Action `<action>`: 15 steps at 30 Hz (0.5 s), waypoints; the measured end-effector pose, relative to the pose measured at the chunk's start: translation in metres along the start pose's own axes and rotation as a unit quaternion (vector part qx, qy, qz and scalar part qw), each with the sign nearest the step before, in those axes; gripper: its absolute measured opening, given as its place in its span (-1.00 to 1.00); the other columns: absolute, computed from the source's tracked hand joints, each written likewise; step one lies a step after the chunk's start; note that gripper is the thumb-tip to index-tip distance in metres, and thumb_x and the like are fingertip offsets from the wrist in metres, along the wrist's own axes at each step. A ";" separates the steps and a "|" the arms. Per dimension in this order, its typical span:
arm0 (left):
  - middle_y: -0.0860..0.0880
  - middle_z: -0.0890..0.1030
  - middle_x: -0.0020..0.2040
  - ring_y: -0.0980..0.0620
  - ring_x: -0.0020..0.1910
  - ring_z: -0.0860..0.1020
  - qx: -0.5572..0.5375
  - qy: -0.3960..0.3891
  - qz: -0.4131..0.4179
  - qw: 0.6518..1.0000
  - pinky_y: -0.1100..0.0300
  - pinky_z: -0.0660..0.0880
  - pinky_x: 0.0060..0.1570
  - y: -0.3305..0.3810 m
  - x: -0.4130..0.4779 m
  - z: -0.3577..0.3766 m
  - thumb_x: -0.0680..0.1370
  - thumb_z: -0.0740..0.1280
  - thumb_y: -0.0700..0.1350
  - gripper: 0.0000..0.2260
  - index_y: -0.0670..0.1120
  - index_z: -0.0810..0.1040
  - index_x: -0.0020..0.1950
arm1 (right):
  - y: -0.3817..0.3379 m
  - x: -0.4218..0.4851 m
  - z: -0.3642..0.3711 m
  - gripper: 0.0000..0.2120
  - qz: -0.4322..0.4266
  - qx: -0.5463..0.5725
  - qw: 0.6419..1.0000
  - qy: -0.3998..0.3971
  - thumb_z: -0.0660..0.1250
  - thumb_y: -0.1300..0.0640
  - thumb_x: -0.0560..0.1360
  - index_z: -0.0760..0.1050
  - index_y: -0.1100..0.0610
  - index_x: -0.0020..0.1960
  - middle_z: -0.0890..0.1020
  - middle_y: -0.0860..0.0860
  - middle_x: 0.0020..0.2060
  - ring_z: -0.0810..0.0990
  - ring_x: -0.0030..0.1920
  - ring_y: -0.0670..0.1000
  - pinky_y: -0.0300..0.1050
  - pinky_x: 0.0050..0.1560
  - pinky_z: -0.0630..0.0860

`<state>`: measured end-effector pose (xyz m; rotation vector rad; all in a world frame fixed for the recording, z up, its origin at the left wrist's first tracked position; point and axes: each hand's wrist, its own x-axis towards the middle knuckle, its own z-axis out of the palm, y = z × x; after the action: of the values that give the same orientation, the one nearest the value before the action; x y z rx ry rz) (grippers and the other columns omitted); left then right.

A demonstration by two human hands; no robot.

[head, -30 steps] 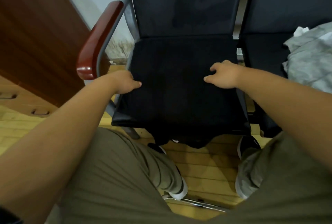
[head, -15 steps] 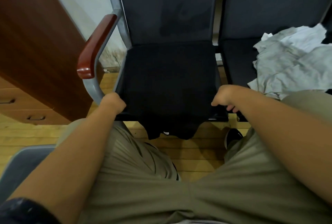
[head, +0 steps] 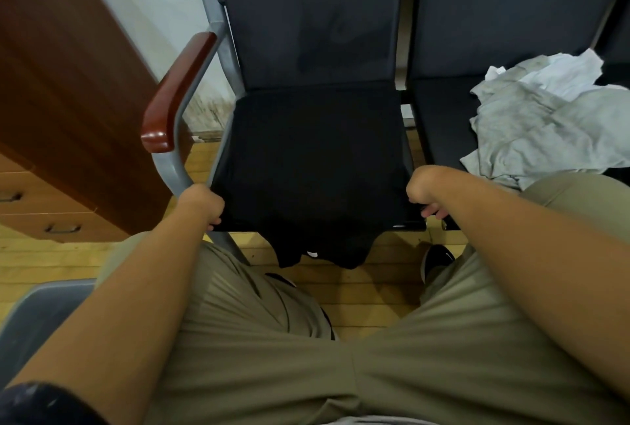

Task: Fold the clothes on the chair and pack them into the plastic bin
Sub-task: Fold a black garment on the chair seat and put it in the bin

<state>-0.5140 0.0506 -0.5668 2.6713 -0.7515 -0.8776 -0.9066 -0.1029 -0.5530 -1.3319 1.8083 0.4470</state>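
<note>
A black garment (head: 313,165) lies spread flat over the seat of the left chair (head: 306,22), its lower end hanging over the front edge. My left hand (head: 203,204) grips the garment at the seat's front left corner. My right hand (head: 424,191) grips it at the front right corner, fingers curled under the edge. A crumpled pile of grey and white clothes (head: 545,117) lies on the neighbouring seat to the right. A grey plastic bin (head: 30,315) shows at the lower left, mostly hidden by my left arm.
A brown wooden cabinet with drawers (head: 61,111) stands to the left. The chair has a red-brown armrest (head: 177,90) on a grey metal frame. My legs in khaki trousers fill the lower view over a wooden floor (head: 368,291).
Both hands slid from the middle of the seat toward me to its front corners, dragging along the black garment. The view tilted, showing more of the grey pile and the bin.
</note>
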 end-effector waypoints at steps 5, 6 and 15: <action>-0.32 0.65 0.12 -0.31 0.08 0.68 0.044 0.049 0.000 0.998 -0.20 0.65 0.15 -0.004 -0.001 0.000 0.66 0.25 -0.18 -0.79 -0.32 0.45 0.19 | -0.010 -0.022 0.004 -0.63 -0.065 -0.101 0.990 0.076 0.16 0.13 0.75 0.38 0.28 0.50 0.59 0.18 0.06 0.58 -0.13 0.07 -0.10 -0.32 0.56; -0.32 0.66 0.11 -0.33 0.09 0.69 0.021 0.023 -0.009 0.999 -0.19 0.64 0.14 -0.004 -0.006 0.002 0.68 0.24 -0.17 -0.79 -0.32 0.46 0.16 | -0.011 -0.025 0.005 -0.61 -0.089 -0.117 0.984 0.104 0.13 0.13 0.75 0.36 0.30 0.51 0.58 0.18 0.11 0.56 -0.09 0.07 -0.09 -0.16 0.58; -0.15 0.57 -0.01 -0.03 -0.10 0.58 -0.184 -0.242 -0.071 0.950 0.06 0.57 0.10 -0.015 -0.036 0.075 0.72 0.32 -0.16 -0.86 -0.22 0.50 0.20 | -0.021 -0.049 0.056 -0.77 -0.171 0.206 0.962 -0.052 0.37 -0.03 0.65 0.61 0.14 0.10 0.67 0.02 -0.13 0.66 -0.19 0.01 -0.04 -0.13 0.66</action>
<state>-0.5781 0.0787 -0.6142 2.2163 -0.4244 -1.5732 -0.8600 -0.0419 -0.5438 -1.2612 1.4444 -0.0467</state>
